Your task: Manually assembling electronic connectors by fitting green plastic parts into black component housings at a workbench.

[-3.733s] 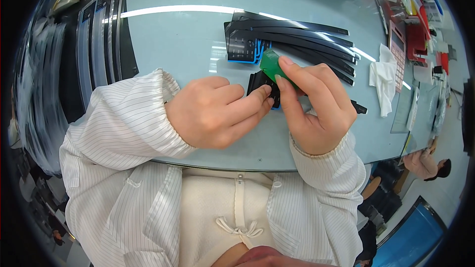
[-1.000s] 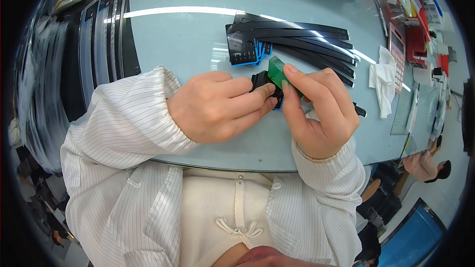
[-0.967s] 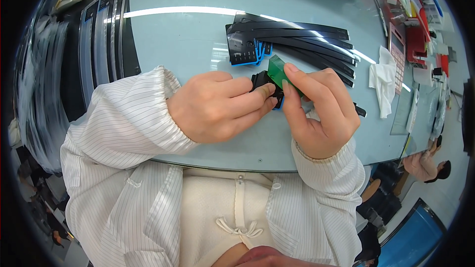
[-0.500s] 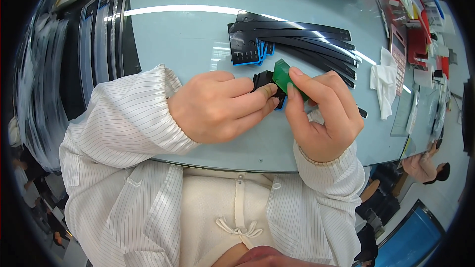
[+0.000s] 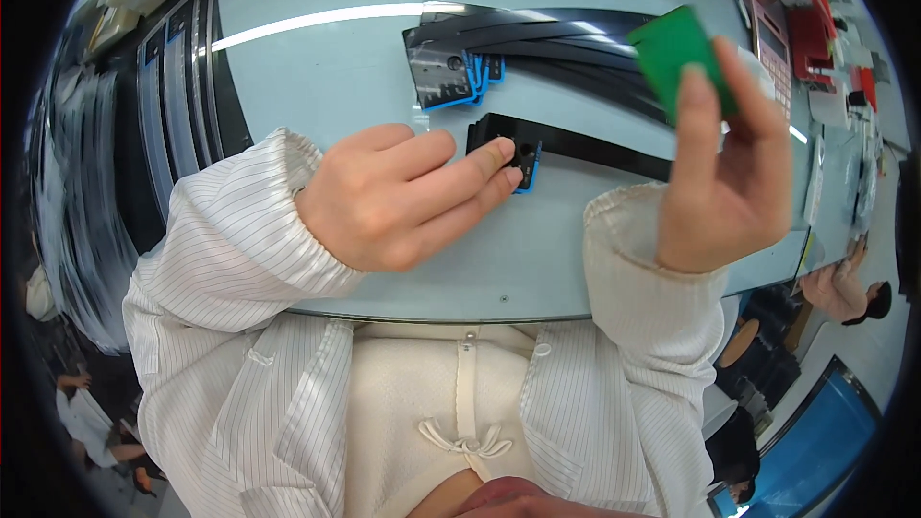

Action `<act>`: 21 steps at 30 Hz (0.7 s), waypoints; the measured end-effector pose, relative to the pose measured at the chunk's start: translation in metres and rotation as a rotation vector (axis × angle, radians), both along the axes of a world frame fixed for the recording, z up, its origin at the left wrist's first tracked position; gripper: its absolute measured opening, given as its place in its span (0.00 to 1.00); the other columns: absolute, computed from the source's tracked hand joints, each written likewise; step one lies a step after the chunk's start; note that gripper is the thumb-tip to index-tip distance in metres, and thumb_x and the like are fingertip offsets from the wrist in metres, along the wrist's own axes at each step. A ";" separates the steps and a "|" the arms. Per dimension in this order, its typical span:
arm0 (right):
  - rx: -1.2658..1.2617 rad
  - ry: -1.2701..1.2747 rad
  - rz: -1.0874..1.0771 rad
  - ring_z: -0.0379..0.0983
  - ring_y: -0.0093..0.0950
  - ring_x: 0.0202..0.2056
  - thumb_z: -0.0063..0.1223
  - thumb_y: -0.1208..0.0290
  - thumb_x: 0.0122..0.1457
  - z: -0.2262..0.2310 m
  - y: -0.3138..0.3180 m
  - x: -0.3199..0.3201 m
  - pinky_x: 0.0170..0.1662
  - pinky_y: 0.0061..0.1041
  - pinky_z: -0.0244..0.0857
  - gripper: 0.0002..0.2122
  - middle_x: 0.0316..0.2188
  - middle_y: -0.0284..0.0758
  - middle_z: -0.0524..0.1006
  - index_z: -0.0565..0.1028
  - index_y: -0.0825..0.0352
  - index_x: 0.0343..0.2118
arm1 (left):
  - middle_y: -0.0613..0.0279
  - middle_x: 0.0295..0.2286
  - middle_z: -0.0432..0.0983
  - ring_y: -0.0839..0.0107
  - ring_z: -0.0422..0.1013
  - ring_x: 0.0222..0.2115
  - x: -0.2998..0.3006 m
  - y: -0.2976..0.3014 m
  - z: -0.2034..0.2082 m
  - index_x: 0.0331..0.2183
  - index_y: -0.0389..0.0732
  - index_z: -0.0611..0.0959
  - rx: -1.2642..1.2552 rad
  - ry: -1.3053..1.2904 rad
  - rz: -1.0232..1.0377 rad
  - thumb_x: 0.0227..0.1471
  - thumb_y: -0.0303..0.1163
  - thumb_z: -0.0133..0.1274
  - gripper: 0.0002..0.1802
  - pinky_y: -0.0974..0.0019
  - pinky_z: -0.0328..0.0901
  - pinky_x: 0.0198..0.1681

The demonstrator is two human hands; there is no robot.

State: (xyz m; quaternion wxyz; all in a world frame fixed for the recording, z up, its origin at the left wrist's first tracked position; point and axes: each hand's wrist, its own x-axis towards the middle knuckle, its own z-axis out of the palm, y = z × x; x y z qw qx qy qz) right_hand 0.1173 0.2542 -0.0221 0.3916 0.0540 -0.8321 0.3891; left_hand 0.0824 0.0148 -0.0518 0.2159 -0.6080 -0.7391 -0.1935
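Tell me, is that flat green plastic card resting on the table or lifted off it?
Lifted: the right hand holds the green card up.

White pinstriped coat with elastic cuffs.

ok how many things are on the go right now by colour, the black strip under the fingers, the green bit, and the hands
black strip with a blue-edged end, pinned by the left hand's fingers: 1
green flat piece, held up in the right hand: 1
hands at work: 2, left hand and right hand
total: 4
The pile of black strips behind overlaps too much to count.
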 end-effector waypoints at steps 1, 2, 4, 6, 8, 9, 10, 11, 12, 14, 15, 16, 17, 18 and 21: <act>-0.031 -0.010 -0.061 0.80 0.24 0.37 0.61 0.84 0.59 0.004 0.005 0.000 0.44 0.19 0.74 0.12 0.39 0.42 0.83 0.80 0.76 0.46 | 0.56 0.37 0.82 0.77 0.66 0.21 -0.001 0.000 0.000 0.35 0.34 0.87 0.004 0.014 -0.009 0.42 0.23 0.63 0.13 0.74 0.58 0.17; -0.030 0.015 -0.067 0.80 0.23 0.39 0.62 0.82 0.59 0.004 0.011 -0.003 0.45 0.19 0.74 0.12 0.41 0.42 0.83 0.80 0.75 0.46 | 0.57 0.37 0.82 0.78 0.66 0.21 -0.002 0.000 0.004 0.35 0.35 0.88 -0.027 -0.008 -0.015 0.41 0.24 0.64 0.14 0.75 0.58 0.17; -0.120 0.033 -0.080 0.81 0.24 0.39 0.62 0.82 0.59 0.000 0.016 -0.007 0.45 0.19 0.75 0.12 0.40 0.41 0.83 0.80 0.74 0.46 | 0.58 0.37 0.82 0.79 0.65 0.20 -0.003 0.000 0.001 0.36 0.35 0.88 -0.023 -0.017 -0.021 0.41 0.24 0.64 0.14 0.75 0.57 0.17; -0.138 0.059 -0.105 0.81 0.25 0.38 0.63 0.80 0.58 -0.001 0.020 -0.006 0.42 0.19 0.75 0.10 0.38 0.40 0.84 0.81 0.75 0.43 | 0.60 0.36 0.83 0.80 0.64 0.18 -0.004 0.001 0.006 0.37 0.36 0.88 -0.032 -0.014 -0.013 0.40 0.25 0.65 0.16 0.75 0.57 0.16; -0.094 0.018 -0.124 0.79 0.22 0.36 0.61 0.83 0.58 0.005 0.012 -0.007 0.41 0.18 0.72 0.10 0.37 0.38 0.82 0.80 0.76 0.43 | 0.59 0.37 0.83 0.80 0.64 0.18 -0.005 0.002 0.005 0.37 0.36 0.88 -0.033 -0.024 -0.015 0.40 0.25 0.65 0.15 0.75 0.58 0.16; -0.045 -0.020 -0.131 0.76 0.20 0.34 0.59 0.85 0.57 0.006 0.009 -0.007 0.41 0.17 0.69 0.11 0.35 0.37 0.81 0.79 0.77 0.43 | 0.59 0.37 0.83 0.80 0.64 0.18 -0.005 0.002 0.005 0.36 0.36 0.88 -0.028 -0.031 -0.004 0.40 0.24 0.66 0.15 0.75 0.58 0.16; -0.094 0.029 -0.081 0.73 0.18 0.33 0.60 0.86 0.56 0.000 0.010 -0.007 0.39 0.15 0.66 0.12 0.35 0.35 0.80 0.79 0.78 0.43 | 0.59 0.36 0.83 0.80 0.65 0.18 -0.006 0.003 0.006 0.36 0.36 0.88 -0.029 -0.038 -0.012 0.40 0.24 0.66 0.15 0.75 0.58 0.15; -0.097 0.030 -0.086 0.73 0.18 0.33 0.60 0.86 0.56 0.002 0.008 -0.006 0.39 0.15 0.66 0.12 0.35 0.35 0.80 0.79 0.78 0.43 | 0.59 0.36 0.83 0.80 0.65 0.18 -0.006 0.003 0.005 0.36 0.36 0.88 -0.032 -0.038 -0.017 0.40 0.24 0.66 0.15 0.75 0.58 0.15; -0.090 0.024 -0.089 0.73 0.17 0.32 0.60 0.86 0.55 0.007 0.003 -0.006 0.38 0.14 0.65 0.11 0.34 0.34 0.80 0.79 0.77 0.43 | 0.59 0.36 0.83 0.80 0.65 0.18 -0.006 0.003 0.004 0.36 0.36 0.88 -0.020 -0.046 -0.016 0.41 0.24 0.66 0.15 0.75 0.58 0.15; -0.083 0.021 -0.094 0.73 0.16 0.31 0.60 0.86 0.55 0.009 0.005 -0.005 0.36 0.14 0.65 0.11 0.33 0.34 0.80 0.79 0.77 0.42 | 0.59 0.35 0.84 0.80 0.65 0.17 -0.006 0.003 0.004 0.37 0.36 0.88 -0.008 -0.051 -0.017 0.41 0.24 0.66 0.15 0.75 0.58 0.15; -0.071 0.046 -0.110 0.75 0.17 0.33 0.60 0.85 0.57 0.007 0.012 -0.006 0.39 0.14 0.66 0.11 0.34 0.35 0.81 0.79 0.76 0.43 | 0.58 0.35 0.84 0.79 0.65 0.17 -0.006 0.002 0.004 0.36 0.35 0.88 -0.004 -0.048 -0.026 0.41 0.24 0.66 0.15 0.76 0.58 0.15; -0.058 0.072 -0.125 0.76 0.18 0.35 0.59 0.83 0.58 0.006 0.018 -0.007 0.42 0.15 0.68 0.11 0.36 0.35 0.81 0.79 0.75 0.44 | 0.57 0.35 0.84 0.79 0.65 0.17 -0.007 0.002 0.004 0.36 0.35 0.88 0.000 -0.045 -0.035 0.41 0.24 0.66 0.15 0.76 0.57 0.15; -0.055 0.077 -0.130 0.76 0.18 0.35 0.59 0.83 0.58 0.008 0.024 -0.007 0.42 0.15 0.68 0.11 0.36 0.35 0.81 0.79 0.75 0.44 | 0.57 0.35 0.84 0.79 0.65 0.17 -0.007 0.001 0.006 0.36 0.35 0.88 0.003 -0.039 -0.040 0.41 0.24 0.66 0.15 0.76 0.57 0.15; -0.141 0.174 -0.180 0.79 0.22 0.36 0.61 0.81 0.58 0.011 0.029 -0.008 0.40 0.17 0.71 0.10 0.37 0.38 0.83 0.80 0.75 0.43 | 0.54 0.36 0.84 0.78 0.68 0.18 -0.006 0.000 0.009 0.37 0.34 0.87 -0.023 -0.013 -0.046 0.41 0.23 0.66 0.16 0.75 0.60 0.16; -0.227 0.334 -0.229 0.82 0.27 0.37 0.63 0.78 0.58 0.016 0.052 -0.012 0.38 0.20 0.73 0.10 0.38 0.41 0.84 0.81 0.75 0.41 | 0.49 0.38 0.83 0.72 0.74 0.22 -0.001 -0.004 0.021 0.39 0.32 0.86 -0.073 -0.049 -0.037 0.41 0.19 0.66 0.18 0.72 0.67 0.21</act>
